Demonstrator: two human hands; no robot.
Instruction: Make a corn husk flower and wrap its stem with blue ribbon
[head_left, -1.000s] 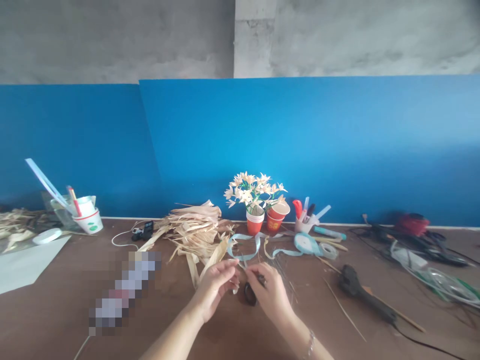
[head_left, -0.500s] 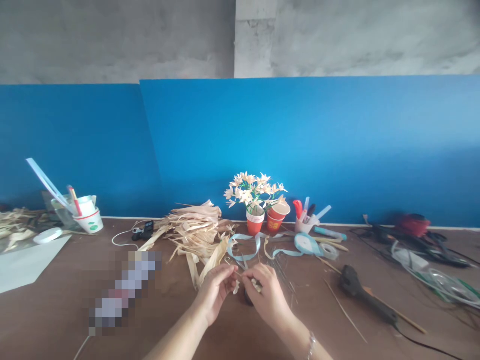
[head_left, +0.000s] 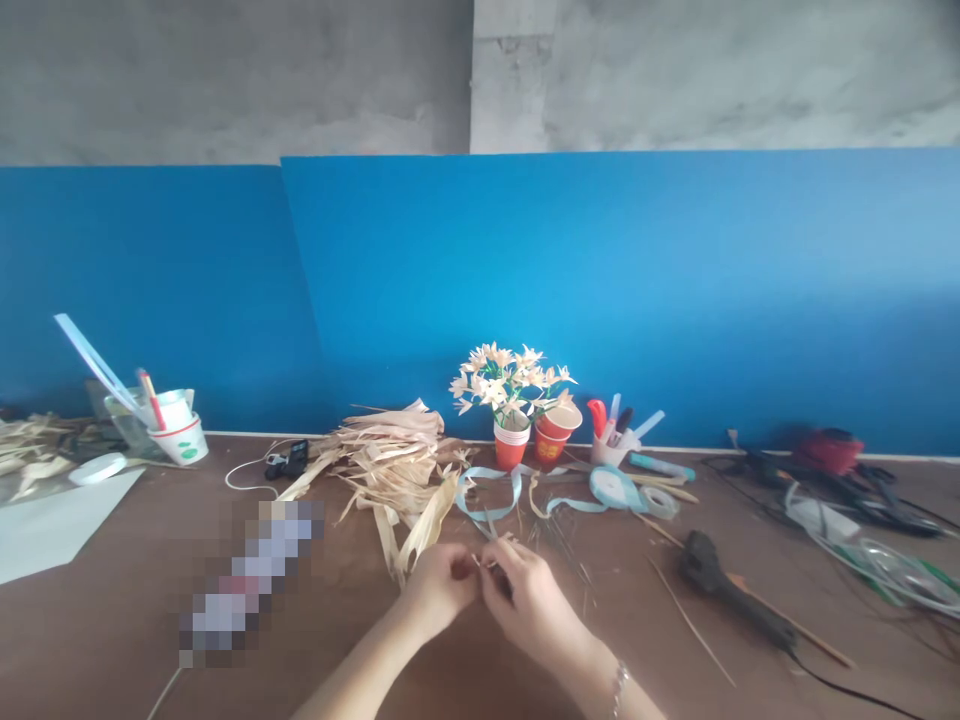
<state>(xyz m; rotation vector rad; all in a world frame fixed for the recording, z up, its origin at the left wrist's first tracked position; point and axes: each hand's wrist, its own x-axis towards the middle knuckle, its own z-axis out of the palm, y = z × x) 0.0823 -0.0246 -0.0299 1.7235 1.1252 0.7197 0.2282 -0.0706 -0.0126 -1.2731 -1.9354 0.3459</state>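
My left hand [head_left: 442, 588] and my right hand [head_left: 531, 598] meet above the brown table, fingertips nearly touching. Both are closed in a pinch on a small pale husk piece [head_left: 478, 562], mostly covered by the fingers. Just behind them lie scissors [head_left: 490, 524], largely hidden by my right hand. A pile of dried corn husks [head_left: 390, 455] spreads behind my left hand. Light blue ribbon [head_left: 517, 490] curls beyond my fingers, its roll [head_left: 615, 488] off to the right. Thin wires [head_left: 574, 550] are strewn beside my right hand.
Pale husk flowers [head_left: 510, 380] stand in a paper cup [head_left: 511, 450] at the back. A pen cup [head_left: 609, 452] stands beside them. To the right lies a black glue gun [head_left: 739, 595] with its cord. A pixelated item [head_left: 251, 580] lies left, near white paper [head_left: 67, 525].
My hands have drawn closer together and the fingers have curled in. The pale bits that showed below my fingers are now mostly hidden.
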